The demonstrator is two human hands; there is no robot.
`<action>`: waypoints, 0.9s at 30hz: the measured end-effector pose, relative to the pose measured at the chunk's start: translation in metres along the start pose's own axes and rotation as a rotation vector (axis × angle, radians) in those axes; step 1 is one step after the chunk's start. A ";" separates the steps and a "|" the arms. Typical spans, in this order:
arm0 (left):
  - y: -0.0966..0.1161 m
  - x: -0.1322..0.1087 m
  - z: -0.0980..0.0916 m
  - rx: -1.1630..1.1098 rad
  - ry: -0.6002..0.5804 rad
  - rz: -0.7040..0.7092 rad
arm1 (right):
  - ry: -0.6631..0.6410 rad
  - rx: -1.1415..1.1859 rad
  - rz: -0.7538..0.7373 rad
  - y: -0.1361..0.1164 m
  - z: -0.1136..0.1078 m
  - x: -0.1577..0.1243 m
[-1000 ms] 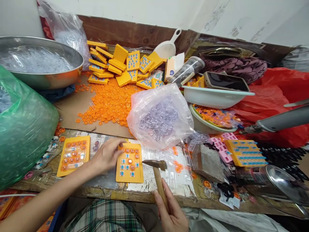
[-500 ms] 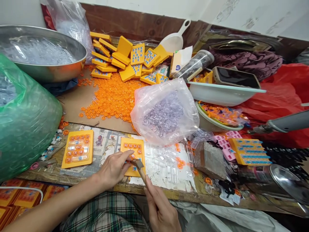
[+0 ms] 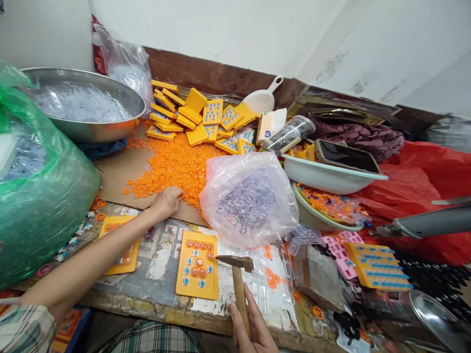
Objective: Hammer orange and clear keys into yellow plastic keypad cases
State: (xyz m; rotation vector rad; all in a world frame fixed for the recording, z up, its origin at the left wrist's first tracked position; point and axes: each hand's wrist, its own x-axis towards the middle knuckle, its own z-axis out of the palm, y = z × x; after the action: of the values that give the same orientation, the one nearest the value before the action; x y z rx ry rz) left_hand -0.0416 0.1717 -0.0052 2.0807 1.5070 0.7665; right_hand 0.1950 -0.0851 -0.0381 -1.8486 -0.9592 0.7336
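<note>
My right hand is wrapped round the wooden handle of a small hammer, whose head is raised just right of a yellow plate. Orange rings and small blue-and-white pieces sit in that plate, the orange ones mostly along its top row and in the middle. My left hand reaches to the near edge of a heap of orange rings; its fingers are bent together at the rings, and what they hold is too small to make out. Under my left forearm lies another filled yellow plate, partly covered.
A plastic bag of clear pieces stands behind the hammer. Yellow plates are piled at the back. To the left are a green bag and a metal bowl. A stone block and a power tool lie right.
My left hand has left the yellow plate and moved up to the orange rings. My right hand has drawn the hammer away to the plate's right. The camera view has tilted upward.
</note>
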 end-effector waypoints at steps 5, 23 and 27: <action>-0.006 -0.019 0.004 -0.074 -0.204 -0.065 | -0.058 0.001 -0.012 -0.004 -0.004 0.001; 0.004 -0.031 0.014 -0.068 -0.066 0.083 | -0.122 0.028 -0.021 -0.011 -0.006 0.004; 0.021 -0.027 0.025 -0.136 -0.129 0.136 | -0.089 0.024 -0.031 -0.014 -0.004 0.003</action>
State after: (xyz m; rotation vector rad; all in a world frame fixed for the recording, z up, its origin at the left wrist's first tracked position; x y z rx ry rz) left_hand -0.0167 0.1387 -0.0150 2.1032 1.2204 0.7471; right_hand 0.1955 -0.0798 -0.0247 -1.7893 -1.0297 0.8100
